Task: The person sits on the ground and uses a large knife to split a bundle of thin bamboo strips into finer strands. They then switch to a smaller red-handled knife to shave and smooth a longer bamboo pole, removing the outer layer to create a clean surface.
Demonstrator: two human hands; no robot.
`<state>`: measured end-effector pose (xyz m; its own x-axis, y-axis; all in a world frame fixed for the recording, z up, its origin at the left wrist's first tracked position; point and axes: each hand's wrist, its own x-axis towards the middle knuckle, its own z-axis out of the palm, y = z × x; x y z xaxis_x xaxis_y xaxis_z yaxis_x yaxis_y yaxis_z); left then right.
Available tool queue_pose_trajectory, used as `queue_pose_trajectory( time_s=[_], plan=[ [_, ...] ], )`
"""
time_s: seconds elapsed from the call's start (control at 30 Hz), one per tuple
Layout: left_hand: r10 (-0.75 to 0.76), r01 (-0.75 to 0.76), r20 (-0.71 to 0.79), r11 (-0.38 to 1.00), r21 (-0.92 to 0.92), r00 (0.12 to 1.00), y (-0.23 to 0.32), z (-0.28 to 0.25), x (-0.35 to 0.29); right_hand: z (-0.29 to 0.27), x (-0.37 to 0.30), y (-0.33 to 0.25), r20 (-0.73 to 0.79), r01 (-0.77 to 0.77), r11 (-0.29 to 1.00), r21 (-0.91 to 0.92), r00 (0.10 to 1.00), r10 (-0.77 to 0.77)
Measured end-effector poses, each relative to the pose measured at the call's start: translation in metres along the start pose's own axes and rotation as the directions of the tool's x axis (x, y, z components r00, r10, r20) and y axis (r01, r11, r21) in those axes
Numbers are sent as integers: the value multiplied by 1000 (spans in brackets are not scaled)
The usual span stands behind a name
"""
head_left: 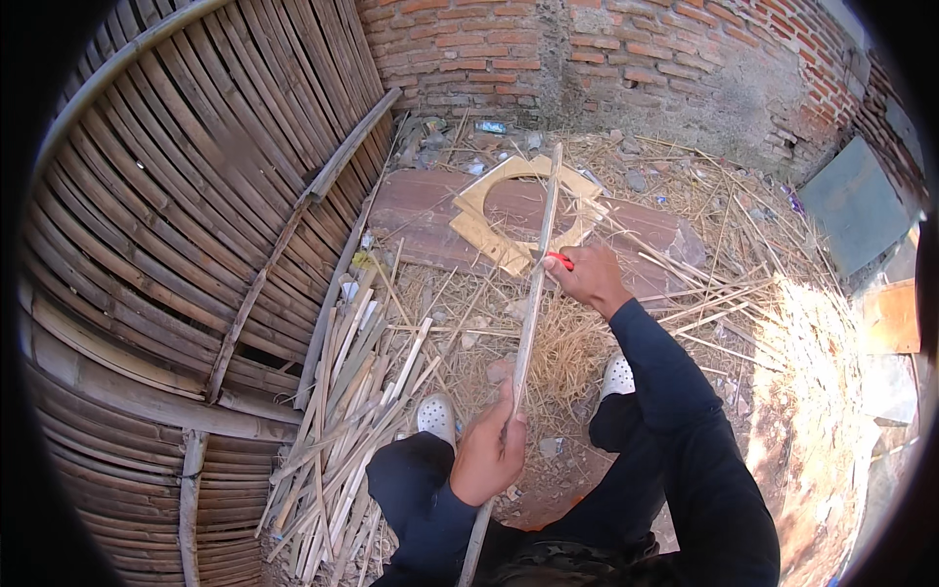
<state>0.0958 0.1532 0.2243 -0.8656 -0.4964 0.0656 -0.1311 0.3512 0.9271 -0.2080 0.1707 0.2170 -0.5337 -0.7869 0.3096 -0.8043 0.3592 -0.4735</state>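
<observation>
A long, thin wooden strip (535, 311) slants from my lap out toward the brick wall. My left hand (489, 447) is wrapped around its near part, thumb along the top. Farther up, my right hand (591, 277) grips a red-handled knife (559, 260), its short blade touching the strip's side. The strip's far end passes over a tan board with a large round hole (476, 233), which lies on a reddish-brown panel (416, 207) on the ground. Pale shavings (572, 342) are heaped below the knife.
Split bamboo strips (337, 430) lie piled by my left foot, beside a slatted bamboo wall (186, 196). A brick wall (469, 49) closes off the far side. Grey sheet panels (856, 205) lean at the right. Loose sticks (719, 303) and straw litter the ground.
</observation>
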Motion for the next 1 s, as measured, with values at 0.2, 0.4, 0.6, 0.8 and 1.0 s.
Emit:
queue_pose_trajectory(
  time_s=[0.2, 0.4, 0.6, 0.8, 1.0],
  plan=[
    [-107, 100, -19, 970, -222, 994, -9, -16, -1, 17, -52, -59, 189, 253, 967, -38, 952, -241],
    [-113, 112, 7, 962, -250, 994, 3, -11, -11, 14, -34, -44, 60, 163, 981, -106, 986, -157],
    [-194, 177, -13, 920, -350, 981, 2, -4, -31, 4, -43, -49, 184, 135, 985, -112, 976, -113],
    [-200, 190, 2, 925, -330, 980, 6, -2, -57, 6, -41, -35, 129, 143, 968, -206, 985, -118],
    [-202, 202, 28, 940, -276, 979, 9, 1, -77, 3, -27, -16, 38, 151, 961, -230, 988, -147]
  ],
)
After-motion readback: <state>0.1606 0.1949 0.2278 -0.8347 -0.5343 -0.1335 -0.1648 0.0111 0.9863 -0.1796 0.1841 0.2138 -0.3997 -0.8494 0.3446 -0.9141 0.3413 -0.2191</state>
